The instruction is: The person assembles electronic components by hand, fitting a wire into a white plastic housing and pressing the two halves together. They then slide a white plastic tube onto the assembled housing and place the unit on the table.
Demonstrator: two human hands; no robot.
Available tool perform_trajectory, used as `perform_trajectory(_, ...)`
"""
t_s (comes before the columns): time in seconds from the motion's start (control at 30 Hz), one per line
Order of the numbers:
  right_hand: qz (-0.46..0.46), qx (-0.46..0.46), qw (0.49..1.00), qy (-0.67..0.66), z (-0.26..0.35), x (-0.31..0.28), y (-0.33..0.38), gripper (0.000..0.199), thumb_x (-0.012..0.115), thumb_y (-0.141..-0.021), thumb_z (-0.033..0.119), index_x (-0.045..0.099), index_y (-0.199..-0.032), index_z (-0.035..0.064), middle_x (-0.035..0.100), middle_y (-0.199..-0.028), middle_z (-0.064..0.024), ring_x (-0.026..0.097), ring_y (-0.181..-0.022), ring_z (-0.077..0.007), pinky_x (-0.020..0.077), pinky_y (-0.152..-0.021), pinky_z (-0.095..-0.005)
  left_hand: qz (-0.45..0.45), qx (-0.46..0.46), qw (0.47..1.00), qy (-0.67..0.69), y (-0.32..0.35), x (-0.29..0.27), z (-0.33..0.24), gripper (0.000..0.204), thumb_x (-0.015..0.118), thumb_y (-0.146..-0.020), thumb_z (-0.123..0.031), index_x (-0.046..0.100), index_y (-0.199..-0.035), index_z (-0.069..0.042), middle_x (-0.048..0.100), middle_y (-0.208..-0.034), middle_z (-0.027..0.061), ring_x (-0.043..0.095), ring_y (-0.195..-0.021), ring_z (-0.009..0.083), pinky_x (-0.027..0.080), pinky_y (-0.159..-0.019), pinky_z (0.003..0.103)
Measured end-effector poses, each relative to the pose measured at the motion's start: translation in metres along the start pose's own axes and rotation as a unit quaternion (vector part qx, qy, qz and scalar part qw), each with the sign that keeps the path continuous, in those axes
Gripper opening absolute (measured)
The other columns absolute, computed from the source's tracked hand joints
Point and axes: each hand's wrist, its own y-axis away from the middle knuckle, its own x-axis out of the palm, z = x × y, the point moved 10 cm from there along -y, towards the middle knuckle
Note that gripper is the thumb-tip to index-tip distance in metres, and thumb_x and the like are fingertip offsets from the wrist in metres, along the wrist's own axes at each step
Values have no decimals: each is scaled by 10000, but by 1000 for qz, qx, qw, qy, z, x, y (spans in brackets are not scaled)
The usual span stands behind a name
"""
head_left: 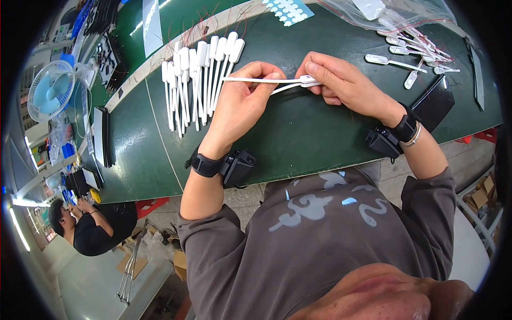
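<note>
My left hand [242, 104] is closed, its thumb and forefinger pinching a thin white plastic strip [234, 79] that juts out to the left. My right hand [344, 85] is closed around the wide head of a white stick-shaped plastic casing [306, 80], in front of my chest. Between the hands two slim white lengths run side by side, one below the other, meeting at that head. Whether they are one piece or two I cannot tell. Just left of my left hand, several similar white sticks [202, 56] lie in a row, heads away from me, with thin red wires beyond them.
Loose white sticks with red wires [377, 59] lie at the right beside a clear plastic bag [394, 16]. A black flat panel [434, 101] rests near my right wrist. A light-blue sheet [288, 10] is at the back. A fan [50, 90] and another person [96, 226] are off left.
</note>
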Motion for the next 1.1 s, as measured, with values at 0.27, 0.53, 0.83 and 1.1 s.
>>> perform_trajectory(0.27, 18, 29, 998, -55, -2, -2, -2, 296, 420, -1084, 295, 569, -1116, 42, 484, -815, 15, 347, -565, -19, 341, -509, -175, -9, 1, 1000, -21, 2, -1, -1, 158, 598, -985, -138, 670, -999, 2, 629, -830, -21, 498, -740, 32, 395, -624, 203)
perform_trajectory(0.53, 60, -73, 989, 116, 22, 1, 6, 305, 437, -1061, 195, 539, -1289, 20, 588, -970, -13, 513, -697, -48, 437, -673, -188, -18, -22, 999, 15, 2, -9, 3, 152, 605, -986, -139, 686, -1011, -13, 609, -814, -47, 467, -727, 19, 365, -610, 193)
perform_trajectory(0.83, 49, -65, 988, 131, 24, 3, 5, 299, 424, -1061, 177, 514, -1303, 26, 580, -939, -7, 532, -726, -60, 446, -692, -211, -29, -68, 989, 126, 2, -12, 6, 163, 642, -970, -140, 670, -1090, -35, 549, -786, -86, 371, -603, -10, 253, -515, 176)
perform_trajectory(1.1, 16, -70, 978, 193, 25, 0, 3, 248, 414, -1047, 176, 528, -1212, 29, 531, -849, -11, 522, -690, -75, 431, -648, -229, -12, -88, 985, 150, 4, -10, 9, 174, 649, -960, -121, 666, -1115, -42, 573, -824, -66, 445, -701, 2, 325, -602, 173)
